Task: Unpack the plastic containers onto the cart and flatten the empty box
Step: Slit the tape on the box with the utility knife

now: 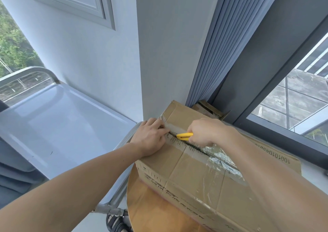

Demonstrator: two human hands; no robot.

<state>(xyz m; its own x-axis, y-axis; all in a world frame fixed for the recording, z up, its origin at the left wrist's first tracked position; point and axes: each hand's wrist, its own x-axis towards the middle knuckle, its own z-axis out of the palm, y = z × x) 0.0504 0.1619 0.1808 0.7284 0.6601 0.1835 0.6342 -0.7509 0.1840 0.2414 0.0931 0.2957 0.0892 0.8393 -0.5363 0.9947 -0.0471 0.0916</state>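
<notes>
Gripping a yellow cutter (184, 136) in curled fingers, a person's right hand (204, 131) sets the tool on the taped centre seam of a cardboard box (195, 175). The left hand (150, 136) lies beside it with fingers spread flat, pressing on the box top by the seam. Clear tape (218, 153) behind the cutter is crumpled and parted over a dark gap. The box, its flaps closed, rests on a round wooden counter (147, 205), its far end against the wall corner below a grey curtain (218, 45). A metal cart (62, 121) stands just to the left.
</notes>
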